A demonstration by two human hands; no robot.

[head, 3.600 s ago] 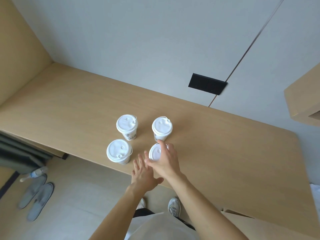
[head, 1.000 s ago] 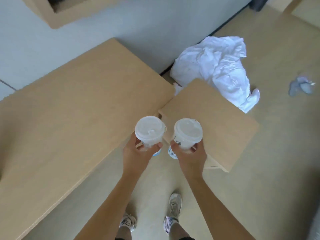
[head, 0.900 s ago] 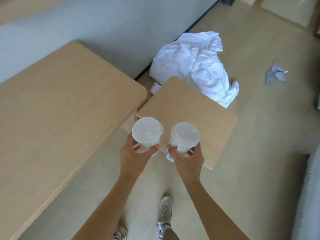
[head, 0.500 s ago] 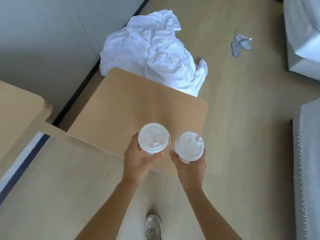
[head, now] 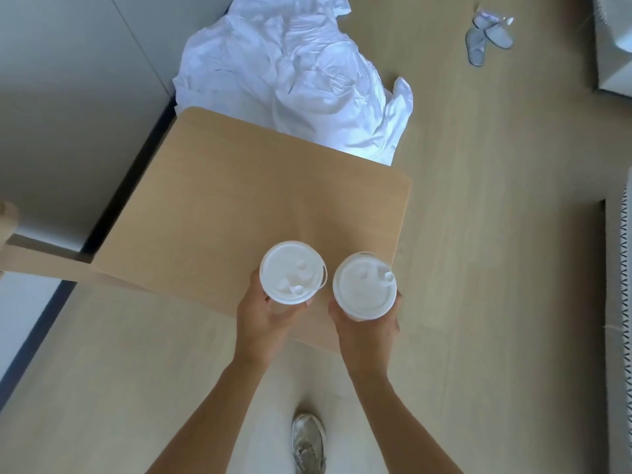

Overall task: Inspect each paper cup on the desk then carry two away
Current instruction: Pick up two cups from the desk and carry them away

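I hold two paper cups with white plastic lids, seen from above. My left hand (head: 265, 318) grips the left cup (head: 292, 277) from below and behind. The right cup (head: 364, 285) sits in my right hand (head: 367, 333), fingers wrapped round its side. Both cups are upright, side by side, just apart, held over the near right corner of a small wooden table (head: 260, 196). The cup walls are mostly hidden under the lids. The desk is out of view apart from a sliver of wood (head: 7, 217) at the left edge.
A heap of white bedding (head: 301, 73) lies on the floor beyond the small table. A pair of slippers (head: 487, 32) lies far right on the floor. Bed edges (head: 620, 268) run along the right side. A grey wall (head: 68, 80) stands at left. My shoe (head: 307, 443) is below.
I picked up two cups from the desk and turned right, away from it. Over the last second the desk slid out of view and the small table moved under the cups.
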